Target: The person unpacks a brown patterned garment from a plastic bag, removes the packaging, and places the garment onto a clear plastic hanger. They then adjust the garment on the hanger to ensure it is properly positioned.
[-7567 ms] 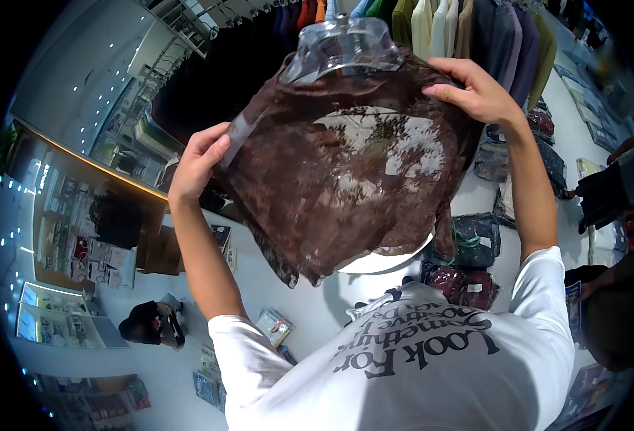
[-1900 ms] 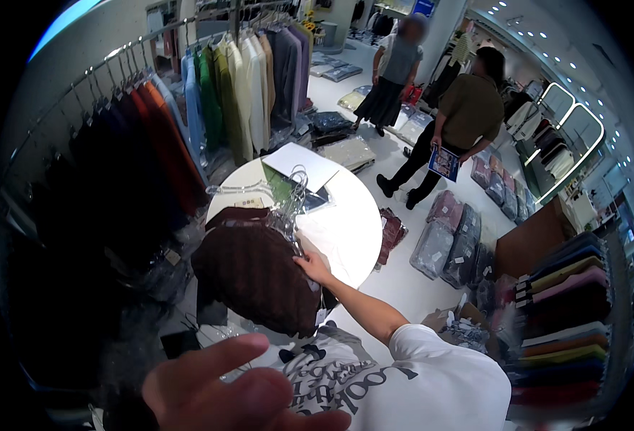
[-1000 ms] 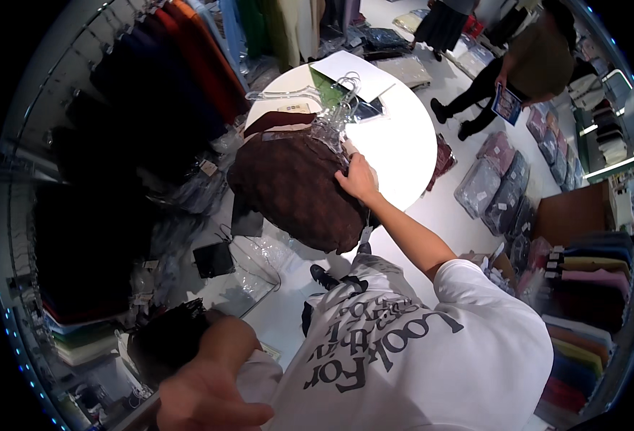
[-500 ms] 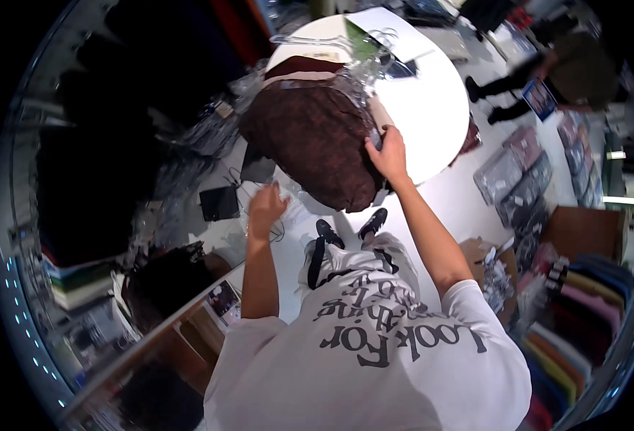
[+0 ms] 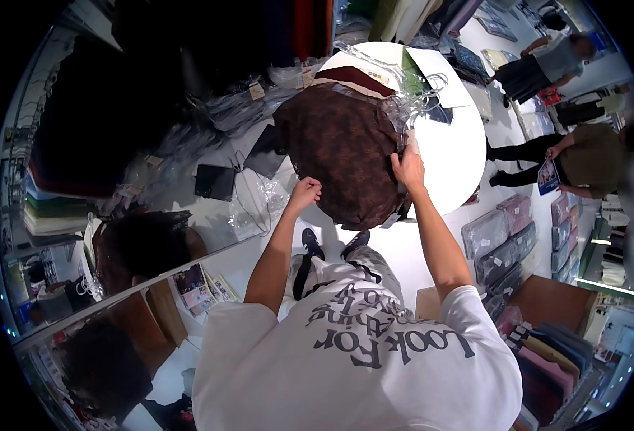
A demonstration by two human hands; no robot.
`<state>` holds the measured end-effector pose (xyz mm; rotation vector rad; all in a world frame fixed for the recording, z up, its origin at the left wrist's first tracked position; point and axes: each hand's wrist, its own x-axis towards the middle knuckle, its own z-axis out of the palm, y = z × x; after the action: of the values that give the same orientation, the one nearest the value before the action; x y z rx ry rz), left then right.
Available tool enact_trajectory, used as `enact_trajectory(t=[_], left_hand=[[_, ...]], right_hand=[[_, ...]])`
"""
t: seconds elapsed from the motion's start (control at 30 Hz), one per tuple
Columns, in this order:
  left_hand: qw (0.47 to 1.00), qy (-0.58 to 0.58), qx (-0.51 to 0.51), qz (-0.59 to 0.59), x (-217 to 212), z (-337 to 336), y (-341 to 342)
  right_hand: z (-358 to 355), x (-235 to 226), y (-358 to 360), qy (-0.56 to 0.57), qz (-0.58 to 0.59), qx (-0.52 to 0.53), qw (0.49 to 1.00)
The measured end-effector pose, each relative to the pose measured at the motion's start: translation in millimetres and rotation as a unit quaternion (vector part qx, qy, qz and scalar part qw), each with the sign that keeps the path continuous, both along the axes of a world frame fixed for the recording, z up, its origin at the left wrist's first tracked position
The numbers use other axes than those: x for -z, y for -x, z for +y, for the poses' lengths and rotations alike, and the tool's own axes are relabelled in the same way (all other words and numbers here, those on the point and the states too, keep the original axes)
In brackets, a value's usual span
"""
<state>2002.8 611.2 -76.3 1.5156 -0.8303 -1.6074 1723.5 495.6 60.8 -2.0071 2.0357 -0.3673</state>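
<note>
A dark brown mottled cloth piece (image 5: 342, 151), rounded and bulky, lies on the round white table (image 5: 460, 165) and hangs over its near edge. My right hand (image 5: 408, 171) grips its right edge, thumb on the cloth and fingers along the outer side. At its lower left edge is my left hand (image 5: 306, 194), fingers curled together with the tips at the cloth; whether they pinch it is hidden. Dark red fabric (image 5: 356, 76) and a pale layer show beyond the brown cloth. Crumpled clear plastic (image 5: 403, 111) lies by its far right side.
A green sheet (image 5: 414, 75) and white paper (image 5: 450, 72) lie on the table's far side. Plastic-wrapped goods (image 5: 238, 108) and a black square piece (image 5: 214, 182) are at left. Wrapped bundles (image 5: 486, 233) sit at right. Two people stand beyond, one holding a booklet (image 5: 548, 176).
My left hand has come right to the edge of the brown cloth. My right hand stays on its right edge. The view has turned, showing more of the room at right.
</note>
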Motion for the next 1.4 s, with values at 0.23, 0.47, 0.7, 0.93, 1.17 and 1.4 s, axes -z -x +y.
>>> enact_trajectory(t=[0.23,0.47,0.7,0.93,1.17,1.4], left_hand=[[0.994,-0.088,0.069,0.005,64.7,70.0,-20.2],[0.966,-0.253,-0.013,-0.044,122.6,156.5,-68.3],[0.939,-0.312,-0.143,-0.026,134.6,225.3,-81.5],[0.942,-0.297,-0.156,-0.012,153.5,228.3,-44.1],[0.946,-0.303,-0.115,-0.009,132.3,172.6,21.0],[0.948,-0.293,-0.126,0.013,129.2,125.9,116.1]], right_hand=[[-13.6,-9.8,-3.3,0.058,-0.019,0.034,0.998],[-26.4,4.9,-24.3,-0.013,0.01,0.032,0.999],[-29.2,17.9,-8.6,-0.038,0.01,0.012,0.999],[-22.3,14.4,32.4,-0.02,-0.17,0.016,0.985],[-42.3,39.3,165.8,-0.072,-0.291,0.005,0.954],[-79.7,88.2,327.6,-0.031,-0.235,-0.032,0.971]])
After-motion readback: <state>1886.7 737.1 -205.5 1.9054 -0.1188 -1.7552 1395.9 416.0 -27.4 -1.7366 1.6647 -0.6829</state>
